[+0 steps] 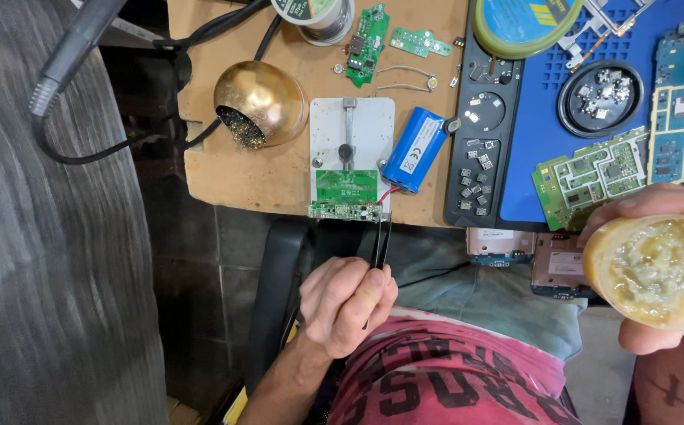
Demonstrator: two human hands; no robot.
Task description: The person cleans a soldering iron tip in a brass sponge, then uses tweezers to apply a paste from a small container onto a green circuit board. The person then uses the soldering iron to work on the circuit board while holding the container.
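Left grip (347,299) pinches black tweezers (380,244) at the clamped circuit board (345,211); right grip (656,271), lower right, clasps an opened flux tin (660,271).

A worn wooden tabletop (224,169) carries a white holder plate (352,149) with a green circuit board (346,186) clamped on it. Just beside the plate lie a blue cylindrical battery (413,149) and a brass wool tip cleaner (259,102). Near the far edge sit a solder spool (316,14) and two small green boards (367,43). To the right lie a black parts tray (479,142) and a blue work mat (538,102) bearing more circuit boards (593,177).
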